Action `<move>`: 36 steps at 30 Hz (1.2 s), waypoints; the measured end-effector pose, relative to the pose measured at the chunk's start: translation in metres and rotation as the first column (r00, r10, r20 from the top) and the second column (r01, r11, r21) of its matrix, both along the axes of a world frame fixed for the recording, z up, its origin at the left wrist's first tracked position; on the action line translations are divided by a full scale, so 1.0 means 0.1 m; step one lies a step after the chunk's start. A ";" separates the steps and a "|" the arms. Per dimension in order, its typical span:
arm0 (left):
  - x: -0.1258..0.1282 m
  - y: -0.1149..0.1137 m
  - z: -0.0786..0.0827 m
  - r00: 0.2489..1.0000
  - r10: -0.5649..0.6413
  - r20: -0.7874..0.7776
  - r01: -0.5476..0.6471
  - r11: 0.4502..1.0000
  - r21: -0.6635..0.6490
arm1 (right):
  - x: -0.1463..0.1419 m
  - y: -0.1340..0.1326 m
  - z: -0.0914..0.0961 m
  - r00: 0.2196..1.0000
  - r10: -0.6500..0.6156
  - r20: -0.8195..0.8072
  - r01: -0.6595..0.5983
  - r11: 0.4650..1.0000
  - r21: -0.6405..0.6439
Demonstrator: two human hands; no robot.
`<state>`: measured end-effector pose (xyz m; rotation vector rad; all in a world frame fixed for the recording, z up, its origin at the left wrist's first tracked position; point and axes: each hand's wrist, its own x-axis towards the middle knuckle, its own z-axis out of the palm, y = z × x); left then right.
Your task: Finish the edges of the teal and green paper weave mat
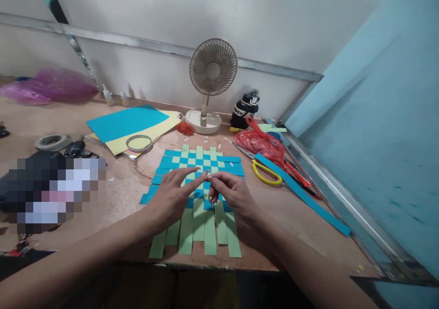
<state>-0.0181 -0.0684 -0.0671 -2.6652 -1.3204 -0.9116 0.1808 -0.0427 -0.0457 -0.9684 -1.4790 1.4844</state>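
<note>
A woven paper mat (199,222) of light green and blue strips lies in front of me, its long green ends pointing towards me. Above its middle, my left hand (166,201) is held palm down with the fingers stretched out. The thumb and forefinger of my right hand (235,193) are pinched together at the tip of my left forefinger; whatever is between them, if anything, is too small to make out. To the right, a loose blue paper strip (308,199) runs past the yellow-handled scissors (270,181). Both hands cover part of the weave.
At the back stand a small fan (213,71), a black bottle (244,110) and glue bottles (108,96). A red plastic bag (260,144) lies at right. Blue paper (126,123), yellow paper (120,146), a tape roll (53,143) and keys (75,148) lie at left. Paper scraps are scattered about.
</note>
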 end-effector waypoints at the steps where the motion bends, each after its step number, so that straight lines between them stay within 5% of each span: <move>1: 0.01 -0.01 0.02 0.996 -0.043 0.077 0.047 0.998 -0.047 | -0.01 -0.01 0.01 0.999 -0.050 0.006 0.049 0.998 0.033; 3: 0.03 -0.02 0.04 0.977 -0.120 0.176 0.141 0.984 -0.111 | -0.03 -0.02 0.02 0.995 -0.093 0.022 0.091 0.993 0.079; 8: 0.05 -0.03 0.01 0.949 -0.238 0.207 0.263 0.959 -0.103 | -0.07 -0.07 0.04 0.998 0.022 0.067 -0.028 0.996 0.082; 17: 0.07 -0.02 -0.01 0.987 -0.162 -0.021 0.163 0.969 0.187 | -0.15 -0.12 -0.05 0.998 0.004 -0.070 -0.011 0.994 -0.105; 22: 0.00 0.03 0.03 0.989 -0.148 0.009 0.147 0.987 0.062 | -0.06 0.00 -0.03 0.998 0.067 0.005 -0.064 0.965 -0.253; 27: -0.02 0.04 0.04 0.993 -0.103 0.056 0.100 0.994 0.049 | 0.03 0.01 0.06 0.990 -0.138 0.035 0.139 0.989 -0.040; 36: -0.01 0.07 -0.09 0.992 0.023 -0.127 0.002 0.981 0.195 | -0.03 -0.08 -0.02 0.997 -0.028 0.067 0.024 0.998 0.059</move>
